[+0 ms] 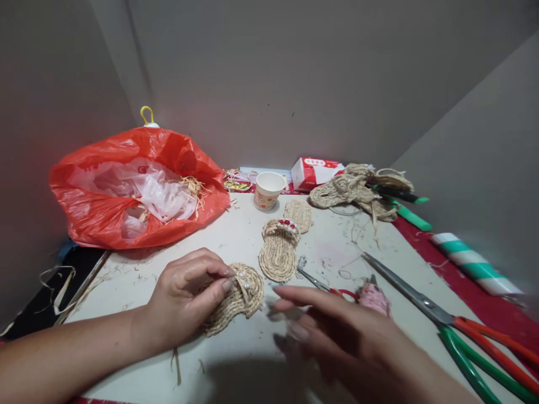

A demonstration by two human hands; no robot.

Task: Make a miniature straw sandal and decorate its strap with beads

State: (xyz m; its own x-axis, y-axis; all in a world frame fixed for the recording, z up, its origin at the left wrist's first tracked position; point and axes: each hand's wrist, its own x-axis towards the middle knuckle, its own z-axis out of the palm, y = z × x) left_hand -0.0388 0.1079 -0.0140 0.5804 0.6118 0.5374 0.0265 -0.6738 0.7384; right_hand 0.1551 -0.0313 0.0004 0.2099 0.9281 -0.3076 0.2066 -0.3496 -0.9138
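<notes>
My left hand (189, 297) is closed on a small woven straw slipper (248, 297), thumb and forefinger pinching near the white beads on its band. To the right, my right hand (337, 336) hovers over the table, blurred by motion, its forefinger stretched out and its thumb apart. No held thing shows between those fingers. A second straw slipper (278, 258) with red and white beads lies beyond my hands, and a flat woven sole (300, 214) sits behind it. Partly behind my right hand are small scissors (314, 279) with red handles and a pink bundle (374, 297).
Large shears (427, 306) with red and green handles lie at right. A red plastic bag (138, 235) holding straw stands at left. Behind are a paper cup (269, 191), a red and white box (314, 174) and more straw pieces (349, 188). A green-striped roll (475, 264) lies far right.
</notes>
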